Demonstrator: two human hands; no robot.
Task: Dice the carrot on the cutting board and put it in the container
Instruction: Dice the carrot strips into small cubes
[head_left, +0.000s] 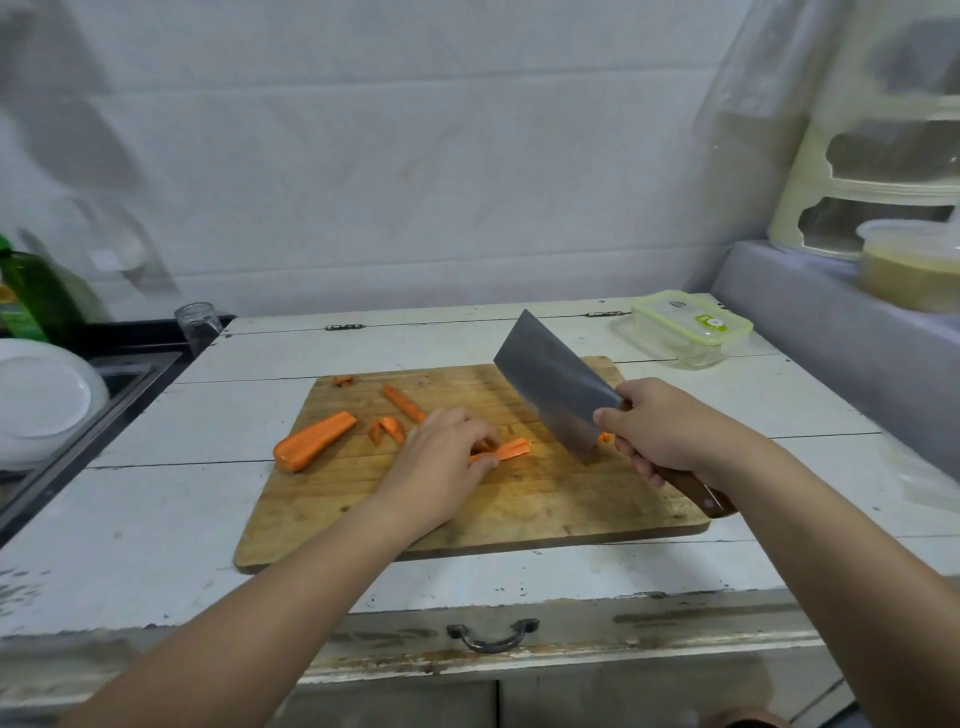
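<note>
Right hand (655, 431) grips cleaver (556, 384); left hand (441, 457) pinches carrot strips (506, 450)

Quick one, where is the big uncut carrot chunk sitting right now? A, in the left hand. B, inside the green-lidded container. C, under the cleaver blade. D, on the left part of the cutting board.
D: the big carrot chunk lies alone on the left part of the cutting board, apart from both hands.

Carrot pieces (315, 441) on cutting board (519, 514), container (688, 328) behind right, plate (36, 397) far left
</note>
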